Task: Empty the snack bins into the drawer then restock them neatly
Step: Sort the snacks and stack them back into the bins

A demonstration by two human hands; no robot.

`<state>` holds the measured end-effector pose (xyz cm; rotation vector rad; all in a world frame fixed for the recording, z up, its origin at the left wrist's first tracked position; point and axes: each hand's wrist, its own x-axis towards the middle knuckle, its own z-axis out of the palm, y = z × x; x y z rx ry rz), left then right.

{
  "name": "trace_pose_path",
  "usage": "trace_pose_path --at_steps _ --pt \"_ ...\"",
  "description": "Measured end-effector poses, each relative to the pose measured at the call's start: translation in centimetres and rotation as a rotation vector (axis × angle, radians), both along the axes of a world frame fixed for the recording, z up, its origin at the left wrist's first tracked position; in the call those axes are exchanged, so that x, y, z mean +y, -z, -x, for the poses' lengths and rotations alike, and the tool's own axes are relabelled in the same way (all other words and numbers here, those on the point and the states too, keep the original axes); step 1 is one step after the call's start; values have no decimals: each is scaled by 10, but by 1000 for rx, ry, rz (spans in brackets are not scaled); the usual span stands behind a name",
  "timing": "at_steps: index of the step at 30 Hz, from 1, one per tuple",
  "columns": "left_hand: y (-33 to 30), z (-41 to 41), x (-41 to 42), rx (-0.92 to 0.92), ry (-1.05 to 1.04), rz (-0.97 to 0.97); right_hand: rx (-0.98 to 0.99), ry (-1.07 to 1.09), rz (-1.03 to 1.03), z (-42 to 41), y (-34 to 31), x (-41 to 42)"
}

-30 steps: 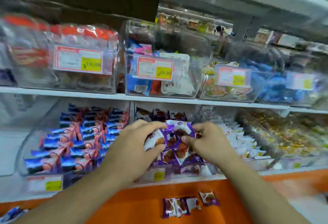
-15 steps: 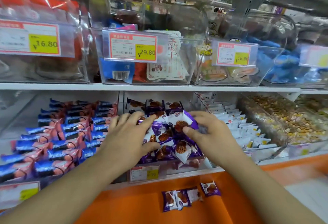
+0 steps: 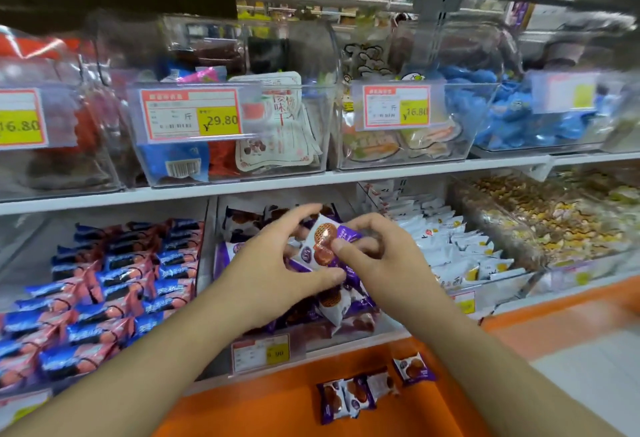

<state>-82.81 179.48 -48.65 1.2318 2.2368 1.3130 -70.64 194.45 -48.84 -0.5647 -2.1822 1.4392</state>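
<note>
We see both hands over the middle clear bin (image 3: 221, 263) on the lower shelf, which holds purple-and-white waffle packets. Left hand (image 3: 277, 270) has fingers curled around one waffle packet (image 3: 323, 246), thumb under it; right hand (image 3: 377, 260) pinches the same packet's right end with thumb and forefinger. The packet sits lifted just above the pile (image 3: 343, 308) in the bin.

Around it: a bin of blue-and-red wrapped bars (image 3: 104, 291) just left, a bin of white packets (image 3: 450, 242) just right, and a bin of mixed yellowish loose snacks (image 3: 554, 222) further right. Both forearms cross the bin's front, hiding part of the pile. A price tag (image 3: 261, 353) clips on the bin front. Below, four more waffle packets (image 3: 374, 384) lie on the orange ledge (image 3: 277, 402).

The upper shelf (image 3: 311, 180) carries clear tubs with price labels, 29.80 (image 3: 190, 118) and 16.80 (image 3: 396, 109), plus a tub of blue wrappers (image 3: 540, 118). The right edge is blurred.
</note>
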Motion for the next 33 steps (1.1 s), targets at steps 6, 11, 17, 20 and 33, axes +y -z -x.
trace_pose_path --at_steps 6,11,17,20,33 --pt "10 15 16 283 -153 190 -109 91 -289 0 10 14" --pt "21 27 25 431 -94 419 -265 46 -692 2 24 25" --pt "25 46 23 564 -95 547 -375 -25 -797 15 33 35" --pt "24 48 21 508 -40 528 -381 -24 -849 22 36 39" --pt "26 37 14 498 18 461 -224 -174 -712 5 23 51"
